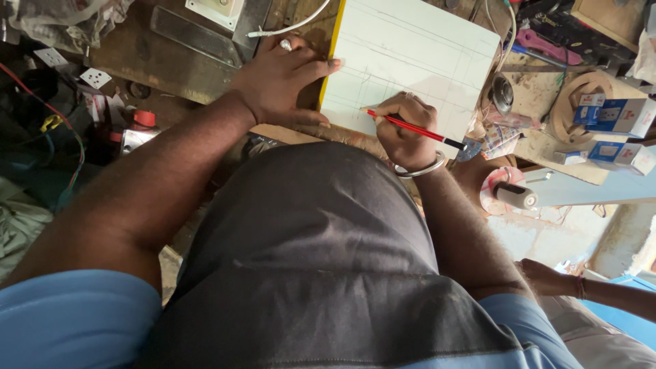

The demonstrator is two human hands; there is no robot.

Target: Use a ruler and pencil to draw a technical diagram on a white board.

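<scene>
Your left hand lies flat and spread, palm down, its fingertips pressing the yellow-edged left side of the white board on the wooden surface. Your right hand is closed in a writing grip around a red pencil, its tip touching the board's near edge. Your torso hides the board's lower edge. Faint pencil lines cross the board, hard to trace. Small blue-and-white boxes sit far right; another person's hand shows lower right.
</scene>
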